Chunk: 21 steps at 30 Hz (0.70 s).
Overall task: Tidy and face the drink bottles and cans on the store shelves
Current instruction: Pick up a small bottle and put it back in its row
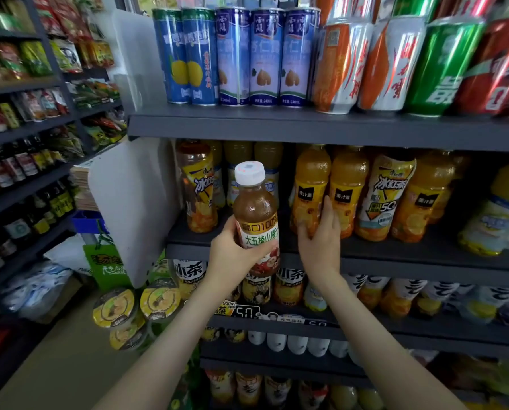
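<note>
Brown bottle: upright in the air just in front of the middle shelf, white cap up, label towards the camera; not yet set down.
Left hand: wrapped round the brown bottle low on its label, thumb on the left, fingers across the front. The low grip keeps the cap and most of the print in sight, probably to check the facing.
Right hand: curled round the lower part of an orange bottle standing on the shelf, thumb up its right side, fingers on its left. It seems to be steadying that bottle or nudging it aside.
Gap: dark space in the front row between a tea bottle and the orange bottle, likely the slot meant for the brown bottle.
Cans: on the shelf above. The blue ones stand straight, labels out; those further right look tilted, though that may be the lens.
</note>
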### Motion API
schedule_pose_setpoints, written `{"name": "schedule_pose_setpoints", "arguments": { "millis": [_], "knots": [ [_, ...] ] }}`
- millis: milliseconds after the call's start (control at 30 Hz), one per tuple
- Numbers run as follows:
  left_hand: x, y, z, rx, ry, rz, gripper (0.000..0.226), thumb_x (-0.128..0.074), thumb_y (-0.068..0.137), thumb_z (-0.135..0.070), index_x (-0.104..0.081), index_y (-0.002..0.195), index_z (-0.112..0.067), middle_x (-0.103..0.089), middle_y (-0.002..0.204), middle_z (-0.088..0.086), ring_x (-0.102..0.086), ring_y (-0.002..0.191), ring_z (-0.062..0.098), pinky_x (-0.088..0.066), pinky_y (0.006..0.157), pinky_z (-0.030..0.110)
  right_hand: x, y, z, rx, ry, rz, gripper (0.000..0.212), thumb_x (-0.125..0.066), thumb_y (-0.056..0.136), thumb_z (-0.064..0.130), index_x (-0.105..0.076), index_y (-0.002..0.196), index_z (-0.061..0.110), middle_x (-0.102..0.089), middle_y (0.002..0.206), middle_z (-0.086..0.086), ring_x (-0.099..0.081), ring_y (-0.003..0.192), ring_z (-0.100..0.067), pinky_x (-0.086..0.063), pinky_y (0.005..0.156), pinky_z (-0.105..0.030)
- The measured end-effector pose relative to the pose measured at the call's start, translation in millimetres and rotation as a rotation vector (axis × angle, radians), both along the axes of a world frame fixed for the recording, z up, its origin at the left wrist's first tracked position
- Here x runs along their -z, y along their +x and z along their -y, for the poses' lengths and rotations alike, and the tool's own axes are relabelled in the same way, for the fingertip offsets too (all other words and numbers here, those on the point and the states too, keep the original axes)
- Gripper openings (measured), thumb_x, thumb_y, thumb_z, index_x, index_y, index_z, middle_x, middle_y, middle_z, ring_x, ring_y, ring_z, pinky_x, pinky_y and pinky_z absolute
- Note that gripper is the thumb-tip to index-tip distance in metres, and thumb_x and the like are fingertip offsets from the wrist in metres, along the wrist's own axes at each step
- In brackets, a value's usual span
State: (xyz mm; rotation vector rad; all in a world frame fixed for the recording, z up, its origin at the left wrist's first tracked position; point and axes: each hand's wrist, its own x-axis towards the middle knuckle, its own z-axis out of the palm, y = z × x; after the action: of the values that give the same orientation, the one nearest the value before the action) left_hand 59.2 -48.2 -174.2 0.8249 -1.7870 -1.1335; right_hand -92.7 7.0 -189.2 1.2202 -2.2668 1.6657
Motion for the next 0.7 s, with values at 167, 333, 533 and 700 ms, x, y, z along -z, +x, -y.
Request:
{"name": "schedule_pose_setpoints", "arguments": {
  "millis": [167,333,533,700],
  "knots": [
    [-9,-9,-10,0.155,0.055,0.030,0.045,-0.086,0.066,-0.029,-0.057,0.099,-0.039,-0.069,0.092,-0.018,-0.064,0.087,-0.007,-0.053,0.074,0.017,-33,12,-47,-0.452,0.012,0.256,0.057,-0.064,0.082,0.043,-0.045,0.135,0.030,-0.059,0.120,0.016,-0.056,0.110,0.006,-0.048,0.093,-0.016],
    [-21,-38,-39,0.361,0.019,0.047,0.049,-0.084,0.069,-0.019,-0.059,0.106,-0.039,-0.070,0.097,-0.019,-0.064,0.092,-0.006,-0.052,0.080,0.022,-51,-3,-87,-0.443,0.077,0.239,0.050,-0.077,0.077,0.031,-0.051,0.119,0.036,-0.063,0.110,0.022,-0.059,0.100,0.011,-0.047,0.080,-0.008],
    [-39,-82,-87,0.611,-0.045,-0.017,0.101,-0.080,0.074,-0.035,-0.011,0.144,-0.056,-0.047,0.142,-0.014,-0.049,0.128,0.007,-0.044,0.103,0.039,-68,-44,-150,-0.333,-0.046,0.312,0.040,-0.079,0.075,0.029,-0.064,0.112,0.024,-0.073,0.101,0.009,-0.068,0.096,-0.006,-0.056,0.085,-0.033],
    [-57,-135,-153,0.742,-0.099,-0.057,0.093,-0.075,0.082,-0.024,-0.014,0.143,-0.058,-0.050,0.141,-0.011,-0.050,0.127,0.009,-0.043,0.105,0.045,-80,-93,-218,-0.257,-0.161,0.332,0.060,-0.077,0.078,0.028,-0.051,0.131,0.028,-0.071,0.109,0.003,-0.067,0.101,-0.015,-0.057,0.084,-0.036]
  ]
}}
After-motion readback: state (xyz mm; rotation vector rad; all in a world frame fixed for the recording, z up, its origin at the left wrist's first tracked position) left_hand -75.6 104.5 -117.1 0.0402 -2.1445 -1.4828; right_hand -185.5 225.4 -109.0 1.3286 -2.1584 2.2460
